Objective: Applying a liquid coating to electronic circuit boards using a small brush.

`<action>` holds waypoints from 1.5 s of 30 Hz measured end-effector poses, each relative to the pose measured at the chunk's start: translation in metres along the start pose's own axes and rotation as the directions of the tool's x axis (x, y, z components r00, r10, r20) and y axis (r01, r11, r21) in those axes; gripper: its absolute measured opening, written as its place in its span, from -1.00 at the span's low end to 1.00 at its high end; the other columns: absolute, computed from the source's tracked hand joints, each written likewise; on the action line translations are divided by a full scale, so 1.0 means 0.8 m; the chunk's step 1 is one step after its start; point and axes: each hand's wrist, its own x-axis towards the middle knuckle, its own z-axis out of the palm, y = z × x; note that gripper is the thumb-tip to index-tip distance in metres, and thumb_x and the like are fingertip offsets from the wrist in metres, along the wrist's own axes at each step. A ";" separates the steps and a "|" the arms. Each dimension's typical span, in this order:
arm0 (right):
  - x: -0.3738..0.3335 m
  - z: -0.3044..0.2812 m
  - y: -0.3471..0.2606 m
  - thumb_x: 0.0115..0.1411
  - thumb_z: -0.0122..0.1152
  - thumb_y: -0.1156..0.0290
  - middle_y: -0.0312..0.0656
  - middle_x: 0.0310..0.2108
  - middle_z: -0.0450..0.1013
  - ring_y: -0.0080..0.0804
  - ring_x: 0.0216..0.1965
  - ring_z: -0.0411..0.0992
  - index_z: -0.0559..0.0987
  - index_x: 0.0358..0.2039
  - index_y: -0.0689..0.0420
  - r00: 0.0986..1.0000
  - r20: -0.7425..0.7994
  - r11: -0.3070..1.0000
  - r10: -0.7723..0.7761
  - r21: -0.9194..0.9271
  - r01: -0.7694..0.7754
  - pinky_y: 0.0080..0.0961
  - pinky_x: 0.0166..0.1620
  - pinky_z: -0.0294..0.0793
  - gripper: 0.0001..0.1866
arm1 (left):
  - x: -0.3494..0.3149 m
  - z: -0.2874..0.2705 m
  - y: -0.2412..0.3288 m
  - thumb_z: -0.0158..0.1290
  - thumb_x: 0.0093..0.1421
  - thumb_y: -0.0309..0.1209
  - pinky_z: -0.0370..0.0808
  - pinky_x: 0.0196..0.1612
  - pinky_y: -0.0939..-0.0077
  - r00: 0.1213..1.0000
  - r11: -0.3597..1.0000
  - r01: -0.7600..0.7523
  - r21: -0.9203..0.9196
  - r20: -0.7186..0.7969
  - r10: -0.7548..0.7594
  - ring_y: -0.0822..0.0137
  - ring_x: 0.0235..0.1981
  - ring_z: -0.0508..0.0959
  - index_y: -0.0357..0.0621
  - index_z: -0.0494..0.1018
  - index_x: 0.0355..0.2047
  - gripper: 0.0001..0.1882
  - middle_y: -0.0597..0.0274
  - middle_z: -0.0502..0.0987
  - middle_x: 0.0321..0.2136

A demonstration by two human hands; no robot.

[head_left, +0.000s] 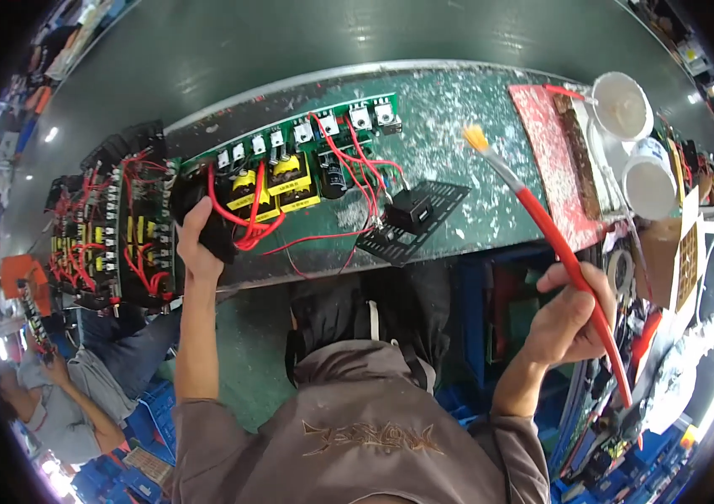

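Note:
My right hand (571, 315) is closed round the red handle of a paintbrush (539, 216), its pale bristles pointing up and away over the bench. At the left, my left hand (198, 239) grips the black end piece (197, 206) of a long green circuit board (347, 113). Along the board's far edge stand several white-and-metal parts, with yellow-and-black transformers (290, 182) and a dark cylindrical capacitor (333, 172) nearer me. Thick red wires (249, 228) loop off its near side. Thinner red wires run to a black slotted plate (433, 220) with a small black socket, lying on the bench.
Several similar wired boards (92, 231) stand in a row at the left. On the right lie a white-spattered red board (554, 147), two white tubs (622, 107) and a cardboard box (668, 262). The green bench (491, 202) is spattered white. Another person (67, 403) sits at lower left.

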 end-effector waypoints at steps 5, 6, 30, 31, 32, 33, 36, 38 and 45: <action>-0.009 -0.029 0.041 0.34 -0.03 0.29 -0.02 -0.52 0.44 -0.40 -0.58 0.34 0.48 -0.17 0.42 0.972 -0.191 0.990 0.138 0.018 -0.137 -0.57 -0.46 0.32 -0.64 | 0.049 0.073 0.064 -0.01 0.13 -0.24 0.55 -0.21 0.37 0.927 0.929 0.364 -0.068 -0.064 -0.369 0.28 -0.34 0.60 -0.18 0.50 -0.25 -0.70 0.21 0.59 -0.32; -0.013 -0.040 0.047 0.34 -0.04 0.30 -0.03 -0.51 0.44 -0.41 -0.57 0.34 0.48 -0.16 0.42 0.961 -0.224 0.986 0.163 0.000 -0.167 -0.57 -0.46 0.32 -0.64 | 0.054 0.094 0.084 -0.02 0.13 -0.23 0.56 -0.21 0.37 0.917 0.917 0.392 -0.070 -0.051 -0.396 0.26 -0.35 0.60 -0.18 0.50 -0.24 -0.69 0.19 0.59 -0.32; -0.005 -0.032 0.092 0.33 -0.01 0.29 -0.14 -0.56 0.42 -0.52 -0.57 0.30 0.47 -0.18 0.35 0.882 -0.304 0.933 0.361 0.110 -0.344 -0.65 -0.45 0.27 -0.68 | 0.376 0.213 0.076 -0.15 0.18 -0.24 0.42 -0.02 -0.01 0.904 0.936 0.285 -0.206 -0.266 -0.334 0.08 -0.09 0.52 -0.12 0.40 -0.04 -0.61 0.06 0.48 -0.05; 0.003 -0.018 0.078 0.34 -0.03 0.32 -0.12 -0.52 0.41 -0.51 -0.53 0.29 0.47 -0.17 0.35 0.884 -0.281 0.928 0.372 0.109 -0.356 -0.64 -0.45 0.25 -0.70 | 0.373 0.190 0.070 -0.13 0.17 -0.25 0.43 -0.04 0.02 0.921 0.962 0.257 -0.088 -0.279 -0.271 0.11 -0.12 0.53 -0.13 0.41 -0.06 -0.63 0.06 0.49 -0.09; 0.007 -0.005 0.076 0.35 -0.05 0.31 -0.10 -0.49 0.42 -0.48 -0.50 0.31 0.46 -0.13 0.31 0.888 -0.312 0.941 0.338 0.096 -0.325 -0.61 -0.44 0.28 -0.70 | 0.345 0.196 0.061 -0.05 0.13 -0.28 0.46 -0.12 0.16 0.899 0.986 0.169 0.010 -0.411 -0.150 0.21 -0.18 0.52 -0.15 0.43 -0.12 -0.66 0.13 0.49 -0.19; 0.008 0.006 0.079 0.35 -0.06 0.30 -0.07 -0.46 0.43 -0.46 -0.47 0.33 0.44 -0.10 0.28 0.886 -0.351 0.952 0.303 0.073 -0.297 -0.59 -0.43 0.32 -0.70 | 0.290 0.224 0.068 0.03 0.10 -0.31 0.46 -0.24 0.34 0.958 0.989 0.148 0.000 -0.249 -0.143 0.31 -0.29 0.51 -0.14 0.45 -0.18 -0.72 0.21 0.48 -0.30; 0.021 0.058 0.053 0.35 -0.13 0.42 -0.09 -0.37 0.38 -0.47 -0.40 0.26 0.42 -0.03 0.29 0.961 -0.258 0.990 0.099 0.125 -0.069 -0.59 -0.31 0.23 -0.72 | 0.185 0.228 0.051 0.04 0.07 -0.39 0.43 -0.32 0.43 0.992 0.973 -0.121 0.198 0.068 0.109 0.36 -0.41 0.47 -0.20 0.45 -0.27 -0.78 0.24 0.46 -0.41; 0.031 0.110 0.003 0.31 -0.14 0.45 -0.06 -0.38 0.37 -0.39 -0.39 0.27 0.43 -0.08 0.27 0.970 -0.216 0.983 -0.108 0.125 0.138 -0.54 -0.25 0.22 -0.75 | 0.137 0.240 0.008 0.08 0.10 -0.42 0.45 -0.22 0.46 0.920 0.856 -0.319 0.407 0.349 0.177 0.42 -0.30 0.50 -0.22 0.46 -0.25 -0.79 0.22 0.50 -0.35; -0.011 0.238 -0.112 -0.06 0.13 0.78 0.06 -0.27 0.45 -0.12 -0.35 0.50 0.60 -0.24 0.28 0.833 0.425 0.865 -0.354 0.487 0.120 -0.40 -0.33 0.53 -0.68 | 0.003 0.289 -0.037 0.04 0.10 -0.37 0.47 -0.39 0.30 0.837 0.873 -0.358 0.332 0.529 0.142 0.23 -0.52 0.55 -0.16 0.47 -0.27 -0.80 0.11 0.56 -0.39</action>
